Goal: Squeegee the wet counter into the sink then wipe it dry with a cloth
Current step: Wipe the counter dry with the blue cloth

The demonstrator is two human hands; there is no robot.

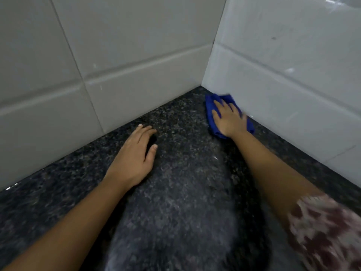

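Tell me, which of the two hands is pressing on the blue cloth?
The right hand, flat on the folded blue cloth near the tiled corner. The left hand rests bare on the dark speckled counter.

From my remote feed: a bright blue cloth (212, 112) lies on a bench (185, 192) of black stone speckled with grey and white. Pale grey-white glossy tiles (136, 45) with lighter grout lines cover both walls. A sleeve (324, 231) shows a maroon-and-cream blotched print.
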